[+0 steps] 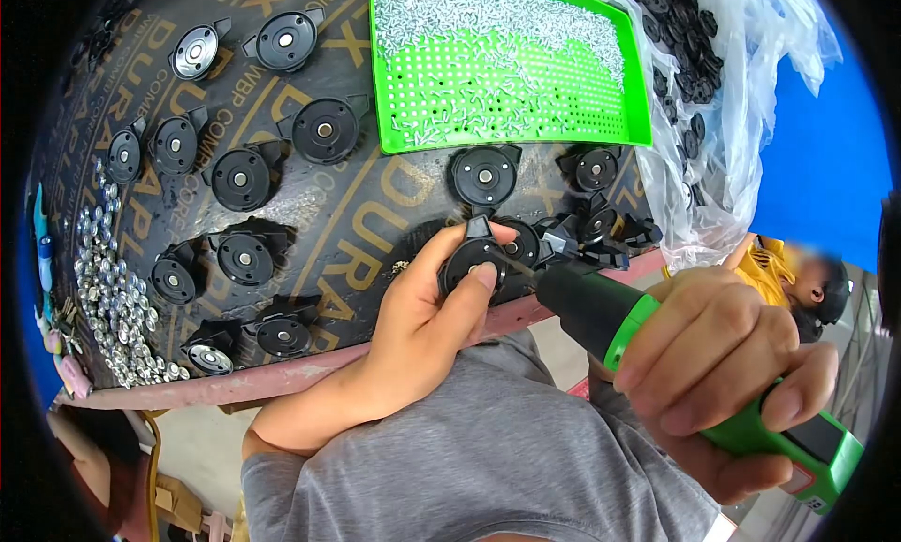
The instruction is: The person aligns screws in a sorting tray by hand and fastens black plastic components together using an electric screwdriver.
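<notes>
While the left hand [422, 326] pinches a black disc [462, 268], the right hand [727, 354] grips a power driver [596, 307]. Another disc [483, 176] lies between them and the upper-centre green tray [516, 140].

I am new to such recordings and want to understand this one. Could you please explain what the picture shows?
There is no robot here. The one picture comes from a camera on a person's head, looking forward and down at their two bare hands.

The left hand holds a round black part near the table's edge. The right hand grips a green and black power tool, its tip pointing toward that part.

On the dark, printed table lie more round black parts, a green tray of small silvery pieces, perhaps screws, and a pile of shiny little pieces. At the right is clear plastic with many black pieces. Beyond it, another person in yellow is partly visible.
</notes>
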Demonstrator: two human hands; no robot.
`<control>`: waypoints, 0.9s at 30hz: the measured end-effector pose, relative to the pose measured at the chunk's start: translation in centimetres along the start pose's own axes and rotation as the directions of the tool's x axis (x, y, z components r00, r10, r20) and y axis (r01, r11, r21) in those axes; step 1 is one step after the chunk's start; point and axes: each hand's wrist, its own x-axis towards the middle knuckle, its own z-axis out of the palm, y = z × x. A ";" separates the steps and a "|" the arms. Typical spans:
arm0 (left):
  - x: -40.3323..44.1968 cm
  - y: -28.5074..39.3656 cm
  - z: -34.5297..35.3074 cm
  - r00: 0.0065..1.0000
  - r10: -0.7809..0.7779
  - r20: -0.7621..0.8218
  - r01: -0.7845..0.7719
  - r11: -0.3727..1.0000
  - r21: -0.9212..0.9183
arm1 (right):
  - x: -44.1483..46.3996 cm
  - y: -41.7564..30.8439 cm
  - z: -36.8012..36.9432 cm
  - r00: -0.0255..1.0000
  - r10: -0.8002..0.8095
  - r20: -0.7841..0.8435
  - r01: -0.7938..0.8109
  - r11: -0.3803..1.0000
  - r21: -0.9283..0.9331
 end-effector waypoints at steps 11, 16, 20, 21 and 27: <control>0.1 -0.3 0.1 0.981 0.140 0.131 -0.172 0.946 0.274 | 2.2 0.5 -3.1 0.974 -0.068 0.216 -0.023 0.920 0.392; 0.0 -0.9 0.1 0.993 0.113 -0.032 -0.113 0.994 -0.007 | 2.5 -0.8 -6.3 0.999 -0.047 0.025 0.037 0.948 0.316; 0.2 -0.7 -0.6 0.970 0.244 -0.016 -0.224 0.914 0.337 | 2.0 4.2 -8.7 0.942 -0.020 -0.334 -0.057 0.974 -0.218; 0.2 -0.7 -0.6 0.968 0.250 0.002 -0.236 0.910 0.340 | 2.2 5.4 -8.8 0.911 -0.042 -0.411 -0.011 0.992 -0.126; 0.1 -0.1 0.9 0.994 0.109 0.007 -0.109 0.992 0.070 | 1.7 6.6 -9.6 0.904 0.031 -0.426 -0.130 0.970 -0.207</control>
